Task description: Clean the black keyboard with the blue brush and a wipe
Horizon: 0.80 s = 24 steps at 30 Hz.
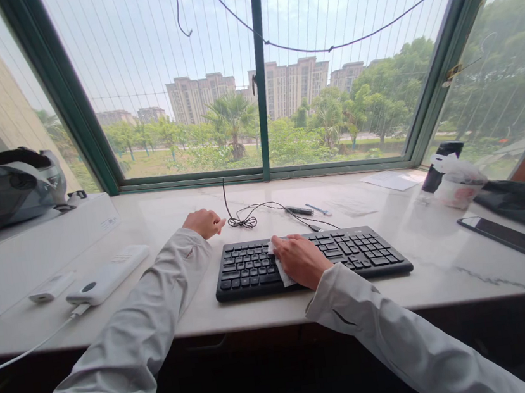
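Grey sleeves [131, 340] cross the front edge of a white, grey-veined counter [188, 317]; a green-framed window [261, 104] stands along its back edge. Near the front edge's middle lies a keyboard [241, 274]. Palm down, the right hand [301, 260] holds a white wipe [284, 276] against its keys; the left hand [204, 223] curls past its back-left corner, contents, if any, hidden.

I'm standing by a window-side desk [195, 316], in a home or a small office; I can't tell which. A black computer keyboard [348, 248], a smartphone [519, 243] and a white power bank [109, 274] share its marble-patterned top, and beyond the green-framed window [263, 132] I see trees [378, 102] and apartment blocks [202, 95].
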{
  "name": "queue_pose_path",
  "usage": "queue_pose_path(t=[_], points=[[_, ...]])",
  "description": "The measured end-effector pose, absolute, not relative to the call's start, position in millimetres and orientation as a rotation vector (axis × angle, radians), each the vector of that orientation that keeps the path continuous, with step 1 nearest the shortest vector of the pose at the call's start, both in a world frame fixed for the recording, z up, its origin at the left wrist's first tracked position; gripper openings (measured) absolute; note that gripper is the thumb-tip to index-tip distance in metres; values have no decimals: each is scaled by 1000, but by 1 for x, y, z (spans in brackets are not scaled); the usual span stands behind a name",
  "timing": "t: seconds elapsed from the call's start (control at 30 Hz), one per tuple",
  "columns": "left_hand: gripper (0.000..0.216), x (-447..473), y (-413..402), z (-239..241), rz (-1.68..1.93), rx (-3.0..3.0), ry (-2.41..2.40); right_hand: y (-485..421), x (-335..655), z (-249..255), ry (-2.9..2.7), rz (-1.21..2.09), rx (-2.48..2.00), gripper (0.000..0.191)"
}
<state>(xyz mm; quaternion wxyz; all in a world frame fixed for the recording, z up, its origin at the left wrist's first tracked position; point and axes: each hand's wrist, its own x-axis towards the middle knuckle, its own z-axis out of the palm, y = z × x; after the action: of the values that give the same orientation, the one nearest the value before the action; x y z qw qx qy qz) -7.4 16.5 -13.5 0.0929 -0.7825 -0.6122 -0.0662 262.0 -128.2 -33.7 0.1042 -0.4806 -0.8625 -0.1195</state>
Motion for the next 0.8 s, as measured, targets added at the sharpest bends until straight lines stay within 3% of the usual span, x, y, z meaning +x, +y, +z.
queue_pose_path(t=[0.8], points=[[53,-8,17,-14,-189,-2334,-1824,-131,330,-24,-2576,-340,-1570,17]])
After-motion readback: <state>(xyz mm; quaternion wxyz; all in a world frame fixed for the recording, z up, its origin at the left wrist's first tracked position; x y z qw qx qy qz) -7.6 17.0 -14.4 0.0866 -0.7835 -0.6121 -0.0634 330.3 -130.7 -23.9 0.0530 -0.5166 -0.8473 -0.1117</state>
